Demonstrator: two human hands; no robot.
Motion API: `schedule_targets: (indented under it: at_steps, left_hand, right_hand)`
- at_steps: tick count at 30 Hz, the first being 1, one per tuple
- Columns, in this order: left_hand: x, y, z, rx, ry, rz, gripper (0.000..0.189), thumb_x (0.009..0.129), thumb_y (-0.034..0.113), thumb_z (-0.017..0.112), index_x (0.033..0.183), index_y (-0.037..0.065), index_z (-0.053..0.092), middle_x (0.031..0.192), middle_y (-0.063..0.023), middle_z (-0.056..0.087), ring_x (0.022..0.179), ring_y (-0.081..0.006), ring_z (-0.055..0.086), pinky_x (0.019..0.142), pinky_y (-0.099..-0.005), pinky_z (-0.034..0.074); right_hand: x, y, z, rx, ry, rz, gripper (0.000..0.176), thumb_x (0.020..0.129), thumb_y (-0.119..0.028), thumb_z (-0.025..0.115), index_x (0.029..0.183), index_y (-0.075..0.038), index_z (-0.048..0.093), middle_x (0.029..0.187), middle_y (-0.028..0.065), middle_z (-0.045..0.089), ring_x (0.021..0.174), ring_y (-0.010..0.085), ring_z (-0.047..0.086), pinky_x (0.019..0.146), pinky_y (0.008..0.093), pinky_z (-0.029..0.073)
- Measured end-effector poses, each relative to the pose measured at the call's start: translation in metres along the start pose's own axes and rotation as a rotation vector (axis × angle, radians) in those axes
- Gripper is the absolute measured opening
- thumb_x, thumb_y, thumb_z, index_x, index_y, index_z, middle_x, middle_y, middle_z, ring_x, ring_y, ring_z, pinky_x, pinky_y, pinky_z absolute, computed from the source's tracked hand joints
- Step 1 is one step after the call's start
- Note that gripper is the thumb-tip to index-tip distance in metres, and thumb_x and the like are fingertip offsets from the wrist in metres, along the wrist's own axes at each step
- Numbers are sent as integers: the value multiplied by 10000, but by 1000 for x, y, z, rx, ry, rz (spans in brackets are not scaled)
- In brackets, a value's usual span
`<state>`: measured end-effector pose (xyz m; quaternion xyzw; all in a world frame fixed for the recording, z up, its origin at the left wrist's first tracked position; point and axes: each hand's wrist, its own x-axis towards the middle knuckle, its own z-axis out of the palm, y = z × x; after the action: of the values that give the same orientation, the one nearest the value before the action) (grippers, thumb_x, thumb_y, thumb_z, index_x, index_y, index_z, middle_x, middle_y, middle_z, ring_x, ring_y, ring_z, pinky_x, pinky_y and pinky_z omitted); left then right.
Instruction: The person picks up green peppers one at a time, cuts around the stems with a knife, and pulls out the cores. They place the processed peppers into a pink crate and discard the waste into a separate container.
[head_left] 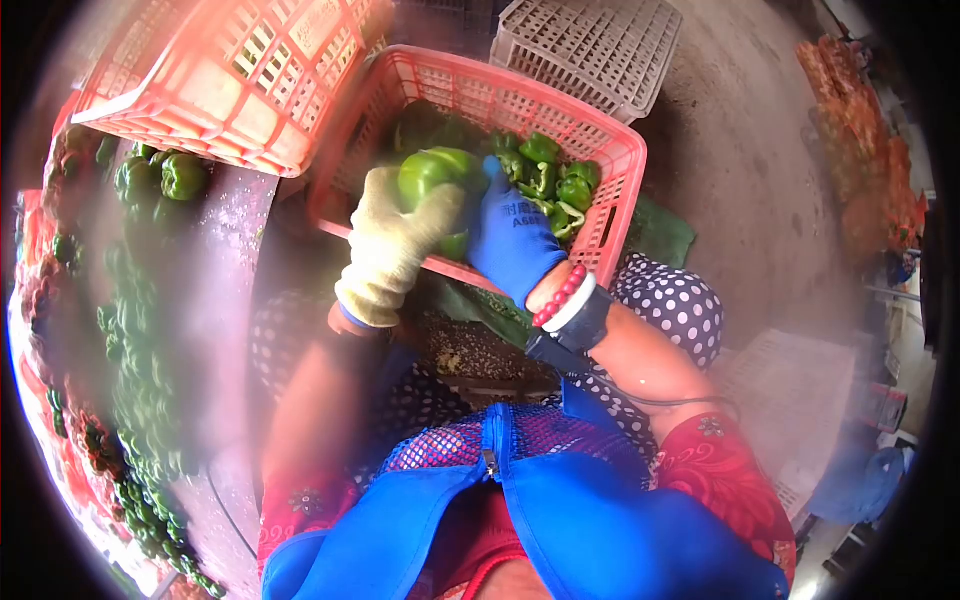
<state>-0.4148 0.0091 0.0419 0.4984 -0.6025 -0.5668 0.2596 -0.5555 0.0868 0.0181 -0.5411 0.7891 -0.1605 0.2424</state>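
My left hand (395, 235), in a pale yellow knitted glove, is closed on a bright green bell pepper (432, 173). At the pepper's right side is my right hand (515, 235), in a blue glove with dark lettering; its thumb points up against the pepper and its other fingers are mostly hidden. Both hands are over the near side of a pink plastic crate (610, 225). Inside the crate lie green peppers (575, 188) and pale cut pieces (562, 222). The left part of the crate's contents is blurred.
A larger pink crate (225, 85) stands tilted at the upper left. Behind is a grey slatted crate (590, 45). Whole peppers (165, 178) lie on the left surface, with a long blurred pile of green peppers (140, 350) nearer. Orange-red sacks (865, 140) line the far right.
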Motion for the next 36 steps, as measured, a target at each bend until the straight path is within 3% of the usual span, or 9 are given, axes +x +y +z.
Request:
schedule_targets:
  at_steps: [2,7,10,14,17,24,26,28,36]
  left_hand:
    - [-3,-2,5,148,32,184,480,878,337,775,1168,4,586,1004,-85,686,845,-131,650,769,-304,544]
    - [2,16,-13,-388,15,175,331,979,297,616,1172,29,600,975,-100,701,789,-183,688,704,-292,552]
    - [3,30,-39,-481,-132,82,464,873,275,786,1206,7,605,1057,-91,702,911,-144,665,858,-316,547]
    - [-4,39,-29,-258,-296,220,607,843,252,816,1323,-10,551,1113,-87,691,1004,-167,657,932,-344,527]
    - [2,36,-20,-227,-288,250,572,878,230,784,1342,-6,547,1098,-77,694,997,-143,654,885,-315,535]
    - [6,12,-18,-475,-252,2,363,985,257,645,1256,18,613,1062,-79,693,851,-133,654,742,-278,540]
    - [11,-4,-18,-585,-371,-49,374,1034,214,571,1349,11,559,1195,-69,657,1055,-148,634,945,-308,505]
    - [16,-7,-15,-663,-426,-94,397,1036,219,571,1372,9,545,1221,-70,652,1086,-158,628,969,-313,495]
    - [7,10,-4,-286,-101,-3,438,1000,180,659,1379,-8,545,1238,-59,663,1081,-137,620,975,-300,489]
  right_hand:
    - [11,31,40,-55,105,-156,795,902,-173,645,1514,119,230,1062,296,653,888,421,695,739,495,563]
    - [4,60,89,-125,115,35,512,965,-218,568,1374,64,442,1058,251,680,774,350,694,703,444,571]
    - [6,67,92,330,-215,187,398,1014,-316,551,1269,-12,587,959,163,699,698,261,677,590,381,555]
    - [18,33,12,1958,-629,121,493,960,-482,634,1292,-122,578,964,135,708,686,264,688,542,381,533]
    - [22,22,-10,2037,-560,124,453,994,-476,596,1269,-117,581,942,91,701,686,221,679,541,341,528]
    - [21,7,-19,1144,237,-280,439,1015,-284,596,1355,-16,524,1070,99,687,882,257,687,758,381,557]
    - [19,-8,-17,754,534,-424,379,999,-185,604,1313,14,527,1117,148,671,977,307,680,862,405,538]
    - [3,1,-8,639,379,-233,340,971,-144,627,1259,16,542,1140,202,652,1006,343,674,868,420,531]
    - [3,1,-10,360,531,-585,375,911,-83,664,1256,-1,542,1198,251,609,1011,442,635,865,442,535]
